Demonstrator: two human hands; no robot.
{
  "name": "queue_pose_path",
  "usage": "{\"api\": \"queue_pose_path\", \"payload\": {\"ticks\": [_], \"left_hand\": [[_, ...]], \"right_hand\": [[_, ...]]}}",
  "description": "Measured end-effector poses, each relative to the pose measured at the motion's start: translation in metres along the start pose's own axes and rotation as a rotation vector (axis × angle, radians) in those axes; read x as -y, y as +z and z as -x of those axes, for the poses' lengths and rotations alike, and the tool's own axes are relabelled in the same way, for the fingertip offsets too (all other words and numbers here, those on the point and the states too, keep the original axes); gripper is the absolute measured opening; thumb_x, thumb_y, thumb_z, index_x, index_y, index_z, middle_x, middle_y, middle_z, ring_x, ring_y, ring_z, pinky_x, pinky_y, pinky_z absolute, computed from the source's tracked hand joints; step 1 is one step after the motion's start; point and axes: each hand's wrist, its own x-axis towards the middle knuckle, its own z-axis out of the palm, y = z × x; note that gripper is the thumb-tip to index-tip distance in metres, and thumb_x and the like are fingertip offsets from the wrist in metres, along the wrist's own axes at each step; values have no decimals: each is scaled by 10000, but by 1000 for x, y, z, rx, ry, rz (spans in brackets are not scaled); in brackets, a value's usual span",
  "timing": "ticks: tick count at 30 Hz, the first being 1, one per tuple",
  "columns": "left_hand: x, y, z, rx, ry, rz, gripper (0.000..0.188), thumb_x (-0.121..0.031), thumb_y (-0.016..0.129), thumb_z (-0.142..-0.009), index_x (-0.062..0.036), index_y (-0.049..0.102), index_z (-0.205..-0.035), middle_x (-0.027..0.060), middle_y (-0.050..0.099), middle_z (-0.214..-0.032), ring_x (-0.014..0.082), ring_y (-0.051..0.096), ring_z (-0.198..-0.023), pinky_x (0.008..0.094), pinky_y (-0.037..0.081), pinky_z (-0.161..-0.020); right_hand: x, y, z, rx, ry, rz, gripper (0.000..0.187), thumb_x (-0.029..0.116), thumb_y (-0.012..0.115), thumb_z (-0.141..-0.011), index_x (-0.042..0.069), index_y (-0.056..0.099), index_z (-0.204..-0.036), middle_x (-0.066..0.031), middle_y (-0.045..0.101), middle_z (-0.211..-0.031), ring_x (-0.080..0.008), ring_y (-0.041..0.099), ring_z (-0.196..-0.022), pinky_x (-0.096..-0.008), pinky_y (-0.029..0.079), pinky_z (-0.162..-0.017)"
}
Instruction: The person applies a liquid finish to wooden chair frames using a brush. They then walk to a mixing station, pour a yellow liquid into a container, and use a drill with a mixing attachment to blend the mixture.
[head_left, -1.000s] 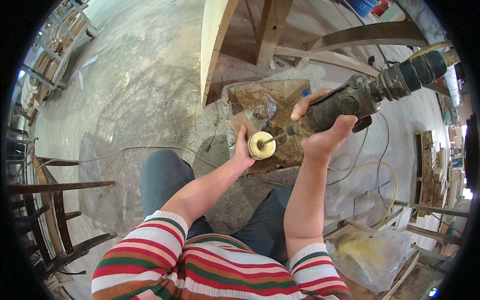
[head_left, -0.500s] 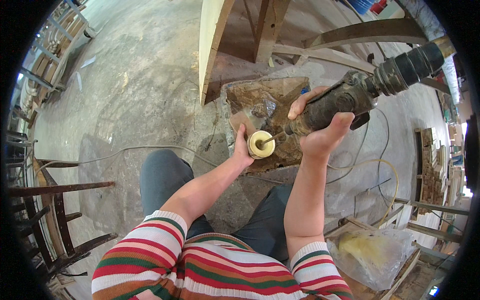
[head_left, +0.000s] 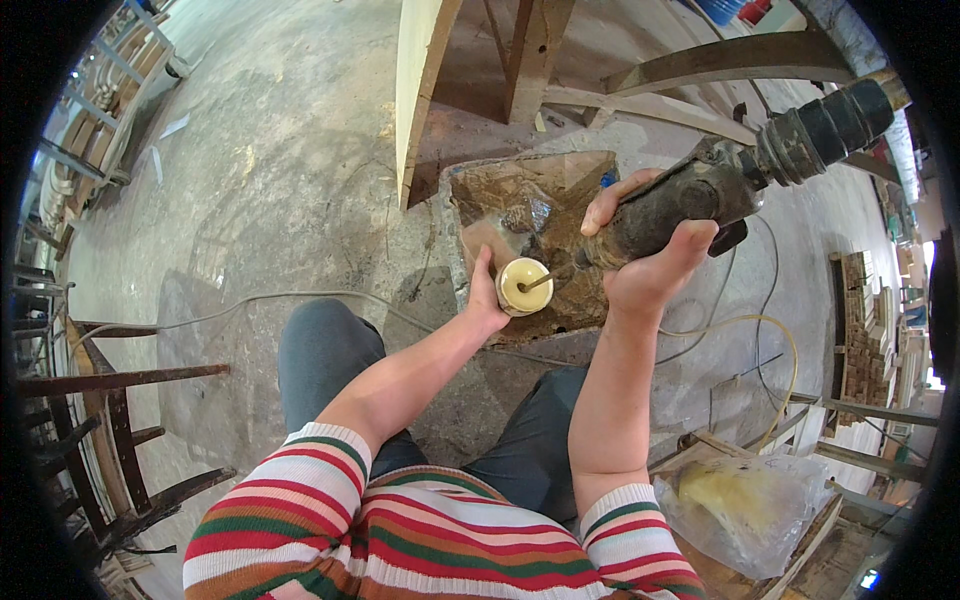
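Observation:
My left hand (head_left: 485, 297) is wrapped around a small round tub (head_left: 512, 307) of pale yellow liquid. My right hand (head_left: 650, 272) grips a dark, worn power drill (head_left: 680, 212) by its body, tilted up toward the right. From the drill's front end a thin rod (head_left: 552, 275) runs down into the liquid, its lower end hidden there. Below the tub lies a brown, stained tray or board (head_left: 570, 325) bearing a shiny crumpled plastic piece (head_left: 530, 212).
A pale wooden panel (head_left: 418, 100) and curved wooden frame (head_left: 725, 66) stand ahead. Dark wooden furniture pieces (head_left: 120, 440) are at left. A grey cable (head_left: 300, 293) crosses the concrete floor. To the right lie a yellow hose (head_left: 775, 323) and a clear plastic bag (head_left: 750, 515).
The deep hollow in the liquid around the rod has mostly filled in, leaving a flatter surface. The drill and right hand have shifted slightly right.

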Motion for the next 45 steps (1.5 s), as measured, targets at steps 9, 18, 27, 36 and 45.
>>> {"api": "queue_pose_path", "payload": {"ticks": [9, 18, 27, 36, 45], "left_hand": [[-5, 3, 4, 7, 85, 4, 746, -686, 415, -757, -57, 498, -1148, 120, 523, -1175, 295, 489, -1081, 461, 359, -951], [-8, -8, 2, 52, 46, 2, 715, -670, 397, -781, -73, 468, -1168, 132, 515, -1172, 311, 487, -1078, 498, 368, -928], [-3, -4, 1, -6, -23, -33, 755, -690, 400, -764, -68, 454, -1188, 138, 486, -1214, 311, 466, -1108, 492, 355, -946], [-6, -8, -5, -7, 45, -22, 700, -664, 429, -770, -131, 425, -1224, 116, 493, -1206, 303, 471, -1096, 496, 352, -946], [-9, -9, -6, -50, 29, -37, 691, -655, 433, -777, -155, 383, -1252, 95, 457, -1247, 286, 449, -1120, 504, 350, -934]], "right_hand": [[1, 3, -1, -5, 49, -54, 731, 710, 468, -713, 24, 468, -967, -141, 554, -754, -229, 532, -555, -333, 434, -517], [1, 2, -2, -72, 180, -132, 816, 787, 409, -668, 7, 480, -896, -117, 539, -692, -224, 509, -522, -345, 432, -501], [8, -2, -1, -32, 74, -66, 785, 779, 381, -694, 14, 474, -844, -99, 476, -616, -219, 494, -494, -329, 413, -457], [0, 3, -3, -94, 89, -80, 781, 769, 391, -699, 6, 481, -842, -91, 470, -595, -217, 490, -482, -324, 407, -447], [-1, 3, -4, -42, 111, -169, 745, 713, 518, -667, 0, 488, -885, -109, 495, -613, -212, 506, -497, -310, 408, -455]]}}
